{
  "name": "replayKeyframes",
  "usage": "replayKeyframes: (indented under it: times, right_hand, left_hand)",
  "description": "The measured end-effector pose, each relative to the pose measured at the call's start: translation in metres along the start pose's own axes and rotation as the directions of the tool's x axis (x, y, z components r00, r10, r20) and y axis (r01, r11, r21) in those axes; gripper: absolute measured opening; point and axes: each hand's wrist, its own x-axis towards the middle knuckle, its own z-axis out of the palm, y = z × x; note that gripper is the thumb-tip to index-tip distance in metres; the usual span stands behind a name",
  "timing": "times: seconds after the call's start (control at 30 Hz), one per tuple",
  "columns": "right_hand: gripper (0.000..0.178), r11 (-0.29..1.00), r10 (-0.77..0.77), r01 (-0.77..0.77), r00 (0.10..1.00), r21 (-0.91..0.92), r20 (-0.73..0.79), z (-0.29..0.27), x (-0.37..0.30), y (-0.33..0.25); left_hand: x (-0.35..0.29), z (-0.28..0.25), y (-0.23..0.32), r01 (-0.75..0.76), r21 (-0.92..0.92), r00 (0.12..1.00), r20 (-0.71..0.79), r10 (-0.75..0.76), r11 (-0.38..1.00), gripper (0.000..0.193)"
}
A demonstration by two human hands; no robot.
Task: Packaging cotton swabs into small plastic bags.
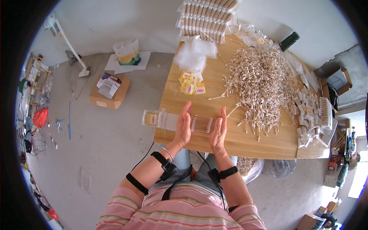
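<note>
A flat row of cotton swabs (pixel 201 124) lies on the table between my two hands. My left hand (pixel 183 125) stands on edge at its left end, fingers stretched out and held straight. Facing it at the right end, my right hand (pixel 218 132) is also flat with straight fingers. Both palms are very close to the swab tips; whether they touch I cannot tell. Left of my left hand lies a clear plastic bag (pixel 169 122), partly hidden by that hand. Beyond it a filled pack of swabs (pixel 151 118) with a yellow label juts past the table's left edge.
A big heap of loose swabs (pixel 260 84) covers the table's right half. Yellow label cards (pixel 190 83) and empty clear bags (pixel 196 53) lie ahead, before stacked swab packs (pixel 207 19). More packs (pixel 316 113) pile up at the right edge. A cardboard box (pixel 109 94) sits on the floor.
</note>
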Motion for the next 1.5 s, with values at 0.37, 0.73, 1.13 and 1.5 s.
replayKeyframes:
  times: [0.37,0.73,1.13,1.5]
  right_hand:
    - [0.065,0.911,0.098,-0.068,0.994,0.407,-0.055,-0.003,0.004,0.003]
    - [0.037,0.941,-0.186,0.232,0.962,-0.245,0.199,0.012,0.003,-0.001]
    - [0.014,0.561,-0.213,0.295,0.954,-0.774,0.209,-0.029,0.099,0.012]
    - [0.005,0.656,-0.127,0.239,0.97,-0.716,0.208,0.007,0.036,-0.001]
  left_hand:
    - [0.001,0.005,-0.001,-0.002,-0.095,0.999,0.048,0.007,0.996,0.085]
    - [0.0,0.0,-0.007,0.022,0.031,0.998,0.059,-0.024,0.999,0.08]
    - [-0.001,0.004,-0.003,-0.054,0.034,0.998,0.029,0.053,0.998,0.065]
    - [0.0,0.001,-0.012,-0.091,-0.064,0.995,0.021,0.093,0.994,0.061]
